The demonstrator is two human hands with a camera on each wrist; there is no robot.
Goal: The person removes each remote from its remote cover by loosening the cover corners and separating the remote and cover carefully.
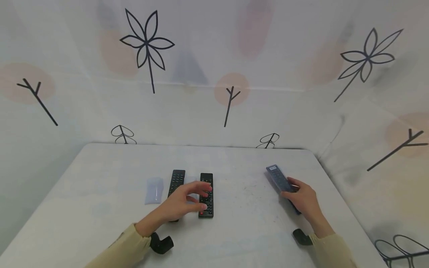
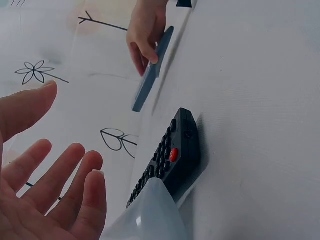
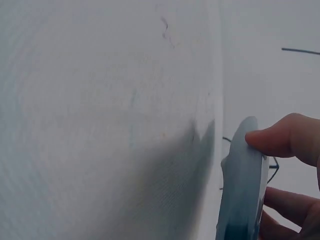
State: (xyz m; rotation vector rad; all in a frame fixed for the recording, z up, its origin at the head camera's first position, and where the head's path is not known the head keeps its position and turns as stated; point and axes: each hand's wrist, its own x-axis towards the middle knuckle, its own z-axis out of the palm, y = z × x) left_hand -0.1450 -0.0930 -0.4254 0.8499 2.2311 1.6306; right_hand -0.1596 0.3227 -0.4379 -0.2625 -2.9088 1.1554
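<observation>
My right hand [image 1: 303,201] pinches a dark remote control [image 1: 279,178] by its sides, at the table's right. A bluish translucent cover seems to wrap most of this remote; its near end looks black. In the right wrist view, thumb and fingers grip the covered remote [image 3: 242,185] above the table. My left hand [image 1: 184,201], fingers loosely bent and apart, hovers over two black remotes and holds nothing. One black remote [image 1: 206,195] has a red button near its close end; the other black remote [image 1: 177,178] is partly hidden by that hand.
A pale translucent plastic sleeve [image 1: 154,190] lies left of the black remotes. Another translucent piece [image 1: 191,180] shows between them, partly hidden. The white table [image 1: 100,223] ends at a patterned cloth backdrop [image 1: 201,56]. Black wrist devices [image 1: 161,243] sit at both sleeves.
</observation>
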